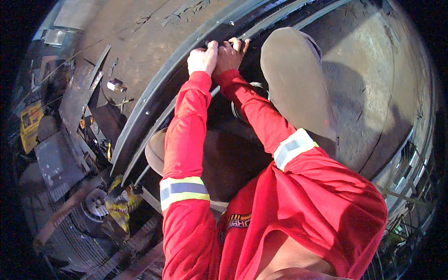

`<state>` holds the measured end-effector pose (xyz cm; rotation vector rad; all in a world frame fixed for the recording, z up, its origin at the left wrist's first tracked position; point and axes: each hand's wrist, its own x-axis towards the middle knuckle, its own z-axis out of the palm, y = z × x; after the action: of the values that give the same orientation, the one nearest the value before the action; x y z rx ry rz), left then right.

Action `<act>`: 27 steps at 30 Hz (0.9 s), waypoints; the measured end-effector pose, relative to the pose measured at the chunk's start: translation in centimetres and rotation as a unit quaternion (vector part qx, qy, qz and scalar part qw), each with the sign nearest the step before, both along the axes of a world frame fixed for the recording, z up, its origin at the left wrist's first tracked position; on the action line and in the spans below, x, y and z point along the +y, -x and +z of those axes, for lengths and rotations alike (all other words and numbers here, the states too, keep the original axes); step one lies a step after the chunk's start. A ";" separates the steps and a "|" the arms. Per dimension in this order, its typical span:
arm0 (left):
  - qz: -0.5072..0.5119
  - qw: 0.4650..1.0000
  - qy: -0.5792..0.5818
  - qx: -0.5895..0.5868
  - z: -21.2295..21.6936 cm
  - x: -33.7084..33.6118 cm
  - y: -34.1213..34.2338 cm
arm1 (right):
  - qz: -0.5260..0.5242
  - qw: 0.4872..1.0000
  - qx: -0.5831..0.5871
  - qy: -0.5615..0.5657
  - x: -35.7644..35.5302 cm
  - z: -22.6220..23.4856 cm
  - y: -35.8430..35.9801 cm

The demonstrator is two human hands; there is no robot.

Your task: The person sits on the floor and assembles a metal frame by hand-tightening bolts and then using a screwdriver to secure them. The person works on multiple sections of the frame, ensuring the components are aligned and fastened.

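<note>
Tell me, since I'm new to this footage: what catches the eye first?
The bright red sleeves with reflective bands fill the lower middle. Both hands, left hand and right hand, meet at the top centre on a long curved dark metal rail. A small shiny metal cylinder lies on the floor at upper left.

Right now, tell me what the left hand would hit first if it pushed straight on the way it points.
The left hand points up the picture and already rests against the dark curved metal rail; pushing on, it would likely meet that rail first, then the rusty metal sheet beyond. Depth is unclear.
</note>
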<state>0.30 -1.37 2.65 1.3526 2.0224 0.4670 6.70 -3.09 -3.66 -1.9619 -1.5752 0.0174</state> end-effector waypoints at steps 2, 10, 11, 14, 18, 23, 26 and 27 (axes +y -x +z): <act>-0.002 1.000 -0.003 0.029 -0.1 0.8 0.5 | 0.006 1.000 -0.007 0.012 0.1 0.5 0.5; 0.087 0.994 -0.055 0.022 -2.0 1.9 -0.7 | 0.099 0.991 0.007 -0.087 1.2 -0.7 -2.9; 0.102 0.993 -0.051 0.019 -1.2 1.0 0.0 | 0.096 0.989 0.014 -0.110 0.6 -0.4 -1.9; 0.099 0.995 -0.009 -0.026 0.7 0.2 0.5 | 0.072 0.992 0.044 -0.090 -0.2 -0.2 -0.9; 0.079 0.996 -0.009 -0.029 -0.1 0.3 0.5 | 0.053 0.994 0.068 -0.067 -0.2 -2.8 -0.7; 0.077 0.995 -0.001 -0.066 -0.8 -0.1 0.5 | 0.060 0.996 0.013 -0.059 -0.6 -3.3 -0.6; 0.091 0.993 -0.011 -0.072 0.1 -0.3 -0.2 | 0.054 0.998 0.009 -0.045 -0.4 -2.8 -0.8; 0.094 0.993 -0.018 -0.070 0.0 -0.4 -0.3 | 0.054 0.998 0.007 -0.041 -0.4 -2.6 -0.8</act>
<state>0.58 -1.72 2.66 1.1221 2.0407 0.6658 7.50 -3.47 -6.27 -1.8089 -1.6447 0.0100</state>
